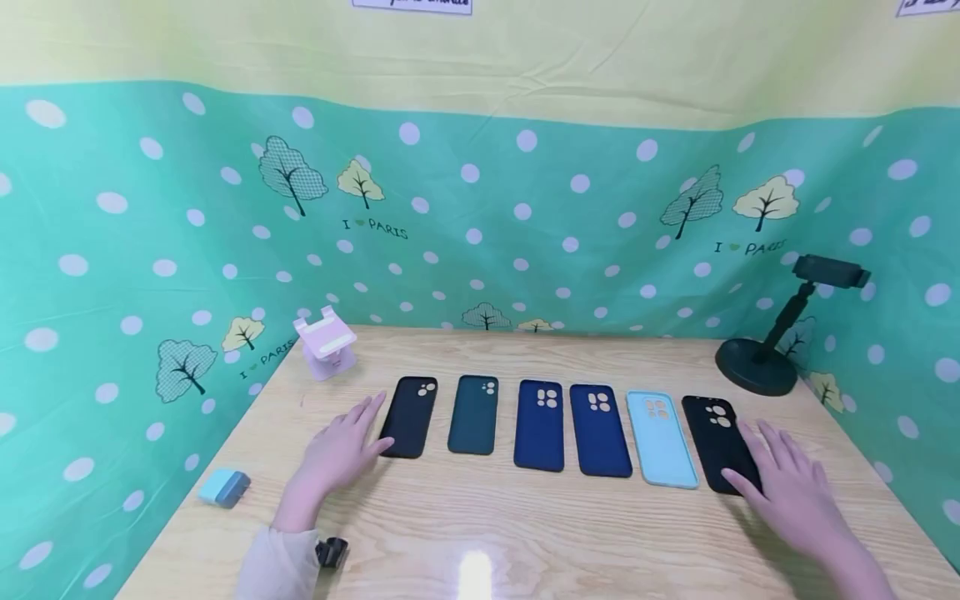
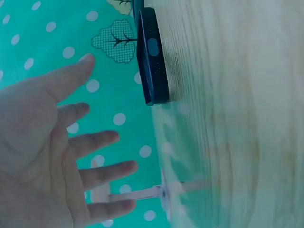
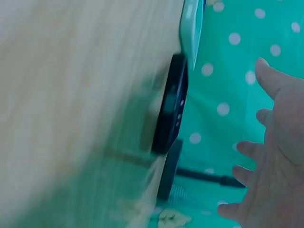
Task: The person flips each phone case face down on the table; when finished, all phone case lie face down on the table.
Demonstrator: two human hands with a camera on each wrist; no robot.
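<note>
Several phone cases lie in a row across the wooden table. My left hand [image 1: 341, 446], fingers spread, hovers beside the black phone case [image 1: 409, 418] at the row's left end; the left wrist view shows a gap between them. My right hand [image 1: 795, 487] is spread over the edge of the black phone case [image 1: 722, 446] at the right end, and in the right wrist view the fingers [image 3: 249, 151] are apart from it. Between the two ends lie a dark green case [image 1: 473, 417], two navy cases [image 1: 538, 429] and a light blue case [image 1: 663, 442].
A pink folding stand [image 1: 327, 343] stands at the back left. At the back right is a black stand with a round base [image 1: 756, 367]. A blue block-like object [image 1: 224, 487] sits near the left edge. Polka-dot cloth [image 1: 525, 233] hangs behind the table [image 1: 585, 533].
</note>
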